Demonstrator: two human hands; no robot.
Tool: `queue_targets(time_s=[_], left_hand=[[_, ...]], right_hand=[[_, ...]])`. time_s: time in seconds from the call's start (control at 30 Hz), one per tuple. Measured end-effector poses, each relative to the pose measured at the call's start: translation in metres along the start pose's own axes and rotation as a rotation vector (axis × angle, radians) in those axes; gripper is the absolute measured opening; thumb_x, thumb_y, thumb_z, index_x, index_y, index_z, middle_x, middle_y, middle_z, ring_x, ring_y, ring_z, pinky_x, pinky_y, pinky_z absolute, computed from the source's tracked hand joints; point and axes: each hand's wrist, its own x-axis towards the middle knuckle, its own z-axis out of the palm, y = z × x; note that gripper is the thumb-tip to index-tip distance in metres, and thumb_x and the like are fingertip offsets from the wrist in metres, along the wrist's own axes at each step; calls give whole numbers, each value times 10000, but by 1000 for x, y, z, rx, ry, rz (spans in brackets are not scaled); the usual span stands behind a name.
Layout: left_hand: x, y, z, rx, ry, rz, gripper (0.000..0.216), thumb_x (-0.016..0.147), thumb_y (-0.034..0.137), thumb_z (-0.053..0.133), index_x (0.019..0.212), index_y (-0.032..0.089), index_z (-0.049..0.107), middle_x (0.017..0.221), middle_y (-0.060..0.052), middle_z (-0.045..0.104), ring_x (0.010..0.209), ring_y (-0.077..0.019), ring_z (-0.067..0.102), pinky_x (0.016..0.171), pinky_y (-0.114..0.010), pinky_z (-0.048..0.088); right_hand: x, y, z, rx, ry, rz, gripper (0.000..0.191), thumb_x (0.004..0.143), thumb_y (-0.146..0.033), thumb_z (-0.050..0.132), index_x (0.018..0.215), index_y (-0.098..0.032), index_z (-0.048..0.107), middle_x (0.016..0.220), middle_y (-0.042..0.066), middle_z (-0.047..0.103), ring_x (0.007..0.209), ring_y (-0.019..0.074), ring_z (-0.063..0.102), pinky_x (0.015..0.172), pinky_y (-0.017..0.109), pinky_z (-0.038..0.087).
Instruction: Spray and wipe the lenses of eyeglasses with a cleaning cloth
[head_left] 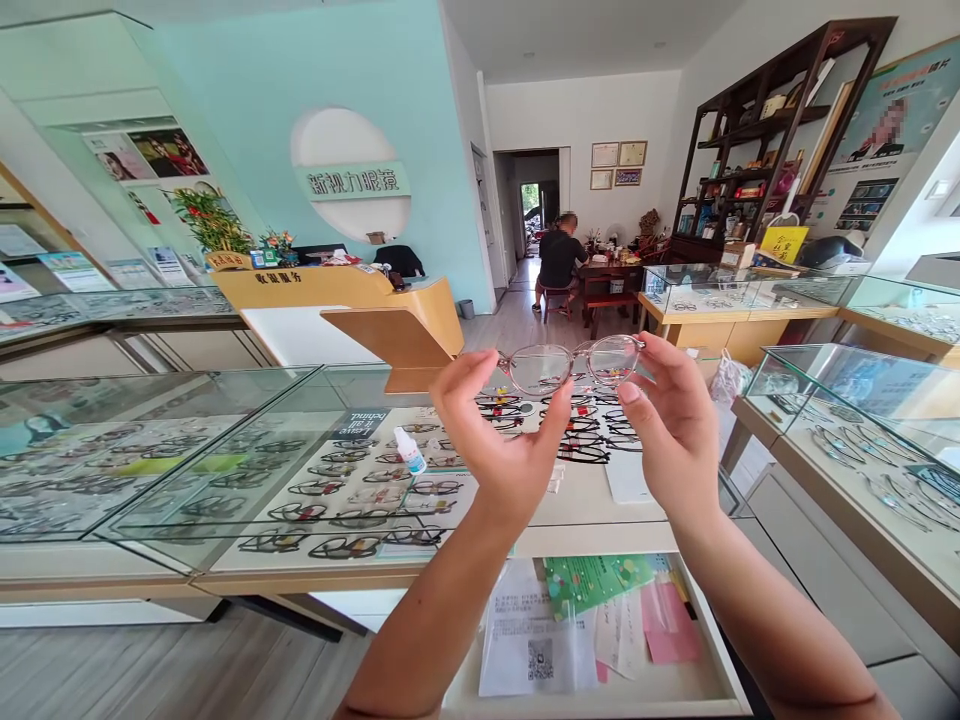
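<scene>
Clear-rimmed eyeglasses (541, 369) are in the air above the glass display worktop (592, 506), the left hand (501, 445) pinching one end and the right hand (677, 435) the other. Below, a white dropper bottle (410, 452) sits near rows of spectacle frames (377, 497); nearer, an open drawer (645, 690) holds papers (525, 640).

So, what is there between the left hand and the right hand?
A pair of thin-framed glasses spans the gap, held by the left hand and the right hand; the head view shows it.
</scene>
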Motion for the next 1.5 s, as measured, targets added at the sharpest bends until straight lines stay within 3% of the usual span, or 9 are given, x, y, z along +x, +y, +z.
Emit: queue_targets(time_s=[0.23, 0.37, 0.53, 0.8, 1.23, 1.5], left_hand=[[-2, -10, 5, -153, -44, -78, 667, 840, 368, 925, 1387, 285, 554, 1368, -97, 608, 1316, -302, 636, 1114, -542, 563], [-2, -15, 9, -264, -69, -53, 676, 872, 356, 908, 1429, 301, 529, 1403, -98, 571, 1377, -308, 628, 1148, -542, 558], [-2, -14, 9, -316, -78, -22, 716, 851, 311, 930, 1453, 314, 543, 1401, -90, 570, 1367, -308, 645, 1151, -537, 561], [-2, -14, 9, -304, -93, -50, 685, 874, 361, 910, 1442, 335, 528, 1405, -86, 568, 1356, -315, 657, 1125, -533, 574], [-7, -12, 10, -363, -116, -134, 678, 881, 328, 901, 1445, 338, 525, 1459, -91, 576, 1378, -304, 652, 1125, -509, 566], [-12, -12, 10, -390, -160, -248, 638, 906, 384, 884, 1432, 331, 529, 1479, -101, 604, 1394, -299, 648, 1149, -526, 551]], right_hand=[[0, -14, 2, 1, 115, -100, 344, 1056, -299, 679, 1399, -321, 682, 1453, 99, 691, 1388, 289, 667, 1161, 557, 581], [0, -15, 5, -41, 195, -175, 272, 1058, -296, 666, 1325, -307, 716, 1381, 101, 703, 1374, 304, 670, 1153, 585, 578], [4, -12, 3, -3, 258, -160, 158, 1059, -321, 674, 1193, -297, 754, 1246, 82, 747, 1267, 291, 718, 1129, 576, 577], [6, -13, 0, 59, 248, -46, 105, 1045, -355, 709, 1045, -270, 769, 1151, 70, 773, 1191, 276, 735, 1003, 490, 603], [5, -17, -3, 316, 116, 86, 95, 1038, -366, 750, 1082, -283, 764, 1171, 55, 811, 1176, 253, 788, 967, 434, 648], [4, -16, -2, 315, 98, 124, 129, 1045, -397, 726, 1075, -272, 739, 1010, 46, 800, 960, 241, 815, 782, 396, 663]])
